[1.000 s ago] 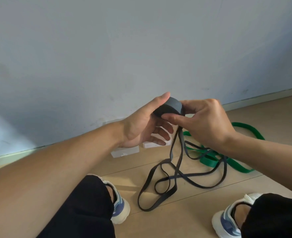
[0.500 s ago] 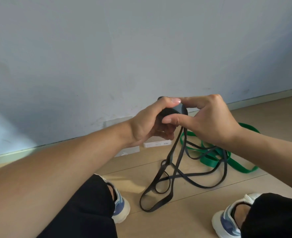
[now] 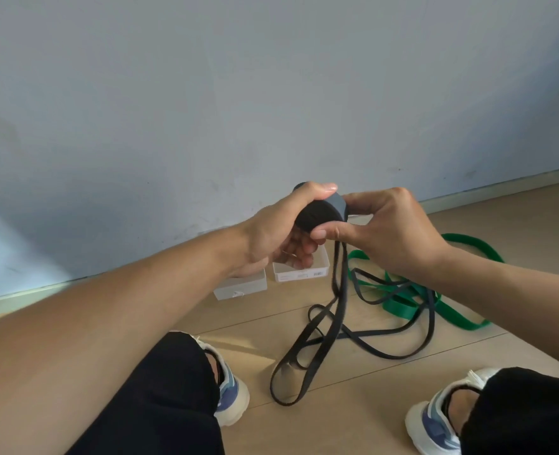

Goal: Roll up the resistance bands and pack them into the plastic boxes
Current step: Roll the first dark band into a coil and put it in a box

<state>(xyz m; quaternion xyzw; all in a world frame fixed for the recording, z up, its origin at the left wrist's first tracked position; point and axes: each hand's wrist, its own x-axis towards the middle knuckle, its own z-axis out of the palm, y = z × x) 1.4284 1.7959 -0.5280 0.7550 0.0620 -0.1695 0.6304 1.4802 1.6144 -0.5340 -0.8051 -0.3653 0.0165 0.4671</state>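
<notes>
the left hand [image 3: 271,234] cups the black roll [image 3: 321,215] from behind, thumb pressed over its top, likely to keep the wound layers from springing loose. the right hand [image 3: 386,231] pinches the same roll from the other side, thumb under and fingers over, where the free tail leaves it, so the next turn can be laid on under tension. the black band [image 3: 337,310], only part wound, hangs from the roll and trails in loose loops on the wooden floor [image 3: 386,421] between the person's shoes. under it, to the right, lies the green band [image 3: 399,305], not yet rolled. two plastic boxes [image 3: 301,272] stand open by the wall just beyond the hands, within easy reach for packing; whether they hold anything cannot be told. much of the black band remains to wind.
</notes>
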